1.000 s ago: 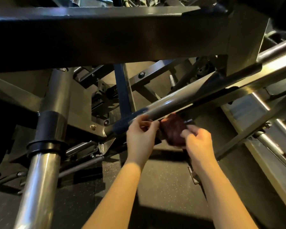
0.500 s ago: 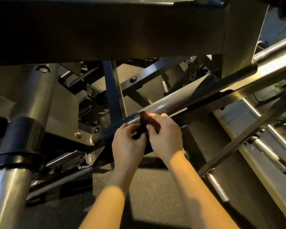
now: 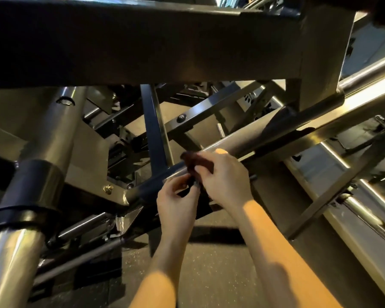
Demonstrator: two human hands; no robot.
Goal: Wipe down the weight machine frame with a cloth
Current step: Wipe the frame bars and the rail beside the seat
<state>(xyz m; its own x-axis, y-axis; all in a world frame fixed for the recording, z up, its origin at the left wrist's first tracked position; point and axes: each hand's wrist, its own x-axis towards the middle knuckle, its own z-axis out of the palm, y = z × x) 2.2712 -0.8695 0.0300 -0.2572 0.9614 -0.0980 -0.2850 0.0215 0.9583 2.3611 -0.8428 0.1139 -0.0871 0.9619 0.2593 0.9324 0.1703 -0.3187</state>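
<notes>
A dark red cloth (image 3: 192, 161) is draped over a slanted frame tube (image 3: 238, 141) of the weight machine, near the middle of the view. My right hand (image 3: 225, 176) lies over the tube and grips the cloth against it. Just below and to the left, my left hand (image 3: 177, 201) pinches the cloth's lower end under the tube with curled fingers. Most of the cloth is hidden by the two hands.
A broad dark beam (image 3: 142, 41) spans the top. A thick steel post with a black collar (image 3: 27, 185) stands at left. Cross bars and chrome rods (image 3: 365, 210) crowd the right. Speckled rubber floor (image 3: 209, 274) lies below my arms.
My right hand moved left onto the tube beside my left hand, bringing the cloth over the tube. Since half a second ago the hands have barely shifted.
</notes>
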